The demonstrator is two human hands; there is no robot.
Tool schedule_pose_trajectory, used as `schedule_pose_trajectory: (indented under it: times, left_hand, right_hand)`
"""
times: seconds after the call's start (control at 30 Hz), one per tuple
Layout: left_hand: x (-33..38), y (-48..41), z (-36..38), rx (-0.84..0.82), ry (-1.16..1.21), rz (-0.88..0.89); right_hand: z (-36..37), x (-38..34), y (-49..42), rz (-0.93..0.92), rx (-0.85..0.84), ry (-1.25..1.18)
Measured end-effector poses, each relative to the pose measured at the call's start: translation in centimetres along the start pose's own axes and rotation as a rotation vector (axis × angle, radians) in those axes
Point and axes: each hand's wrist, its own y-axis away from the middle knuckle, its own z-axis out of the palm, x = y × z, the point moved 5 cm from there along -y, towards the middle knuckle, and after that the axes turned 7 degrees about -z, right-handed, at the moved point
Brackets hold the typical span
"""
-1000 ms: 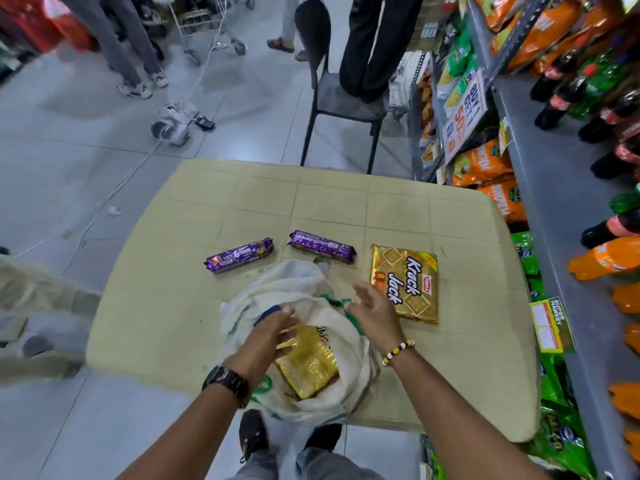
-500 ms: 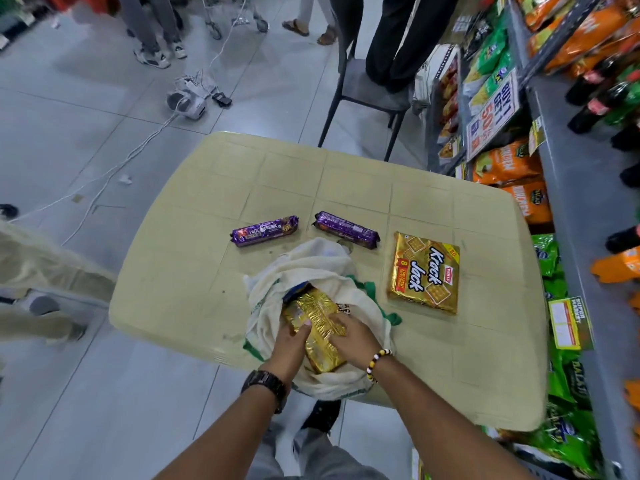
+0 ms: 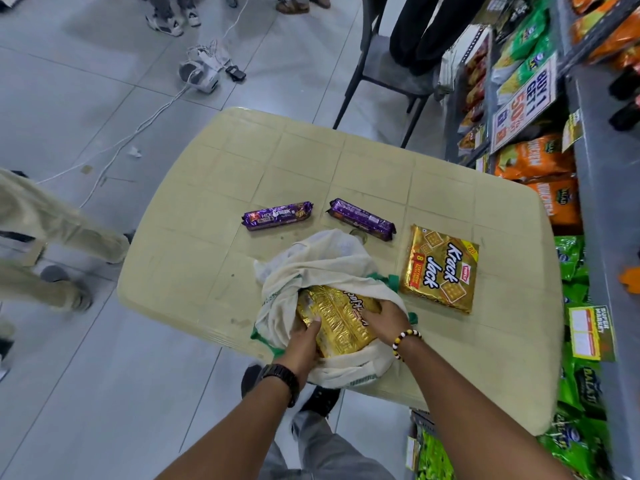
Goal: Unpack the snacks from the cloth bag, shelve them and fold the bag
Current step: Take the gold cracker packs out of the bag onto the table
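change: right hand (image 3: 384, 320) has left the table (image 3: 207, 237) and joined left hand (image 3: 304, 344) in the cloth bag (image 3: 322, 261) | grip: both hold the gold pack (image 3: 336, 320), left on its near-left edge, right on its right edge | pack: between the hands, half out of the bag mouth, near table edge | read: lift-out looks imminent; krack jack pack (image 3: 440, 271) already out, right of bag; nothing shelved yet, bag unfolded

Cream cloth bag (image 3: 322, 261) open, crumpled; gold snack pk (image 3: 341, 320) half inside.

Readable print
"Krack Jack" on gold pack (image 3: 440, 271), "Hide & Seek" on purple pack (image 3: 277, 216), "Buy 1 Get 1" on shelf sign (image 3: 524, 105).
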Motion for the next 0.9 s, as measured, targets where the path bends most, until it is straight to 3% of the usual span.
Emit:
schedule_pose_trajectory:
  times: [0.3,0.53,0.9]
  left_hand:
    - [-1.3,0.3,0.5,-0.007,-0.098,0.078]
    - [0.3,3.1,-0.9,0.043,-0.075,0.149]
    - [2.7,8.6,-1.7,-0.117,-0.077,0.277]
  right_hand:
    - [-0.2,-0.4,2.2,0.009,-0.051,-0.048]
    - [-2.6,-2.6,5.0,-0.073,0.033,-0.099]
    - [-4.3,-4.8,10.6,-0.097,0.114,-0.338]
